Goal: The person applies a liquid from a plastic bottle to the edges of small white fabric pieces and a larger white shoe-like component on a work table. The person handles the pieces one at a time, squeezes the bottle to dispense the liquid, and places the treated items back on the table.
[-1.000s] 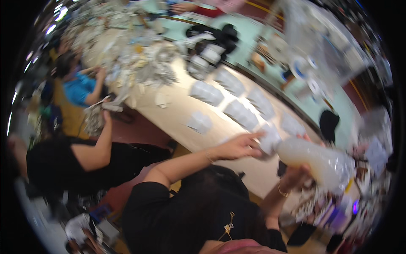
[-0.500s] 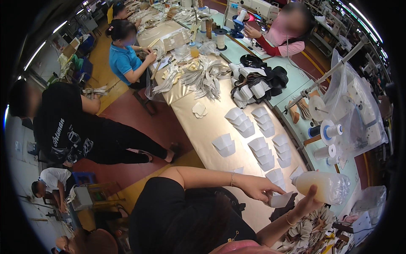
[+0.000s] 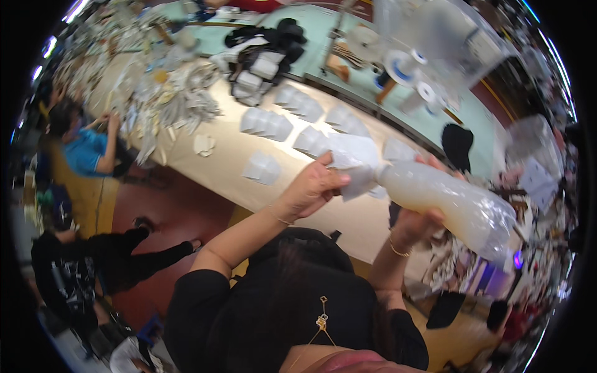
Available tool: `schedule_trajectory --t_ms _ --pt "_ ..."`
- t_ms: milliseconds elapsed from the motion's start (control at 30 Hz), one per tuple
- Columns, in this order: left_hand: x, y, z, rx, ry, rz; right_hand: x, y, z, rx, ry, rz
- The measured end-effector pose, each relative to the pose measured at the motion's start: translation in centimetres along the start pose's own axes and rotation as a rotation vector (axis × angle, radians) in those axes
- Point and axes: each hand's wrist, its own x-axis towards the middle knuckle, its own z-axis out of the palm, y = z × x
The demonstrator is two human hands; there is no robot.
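My left hand (image 3: 311, 191) is closed, its thumb and fingers pinching a thin white cut piece (image 3: 359, 180) over the table. My right hand (image 3: 415, 225) wraps round a clear plastic bottle (image 3: 446, 200) of cloudy, yellowish liquid. The bottle lies nearly sideways, its narrow mouth pointing left at the white piece; whether they touch I cannot tell. Beyond my hands, overlapping rows of similar white pieces (image 3: 266, 124) lie on the table. One small group of white pieces (image 3: 261, 168) sits apart, nearer my left arm.
The gold-brown covered table (image 3: 217, 181) runs to the far left, where grey-beige strips (image 3: 186, 93) are heaped. Black and white pieces (image 3: 264, 65) are piled beyond the rows. Thread spools (image 3: 401, 67) stand on the pale green table. A person in blue (image 3: 87, 149) sits at the left.
The view has turned to the right. My left hand has raised the white piece, and the bottle in my right hand now has its mouth beside that piece.
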Motion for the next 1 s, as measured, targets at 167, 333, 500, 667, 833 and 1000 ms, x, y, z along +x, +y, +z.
schedule_trajectory --t_ms 167,333,500,667,833,1000 --pt "0.0 0.4 1.2 -0.03 0.029 0.004 0.3 -0.5 0.4 -0.018 -0.133 -0.055" --pt "-0.1 -0.3 1.2 -0.022 0.003 -0.011 0.6 -0.4 0.0 -0.006 -0.064 -0.01" --pt "-0.2 -0.1 0.5 0.051 0.057 -0.019 1.1 -0.7 -0.4 0.022 -0.163 -0.023" --pt "-0.5 -0.4 0.7 0.114 -0.113 -0.102 3.2 0.6 0.5 0.108 -0.036 -0.058" --pt "-0.5 -0.1 0.6 0.163 -0.096 -0.089 4.2 0.5 0.1 0.036 0.01 -0.143" --pt "0.4 0.0 0.9 -0.002 0.011 -0.065 2.0 -0.5 -0.6 0.056 -0.004 -0.013"
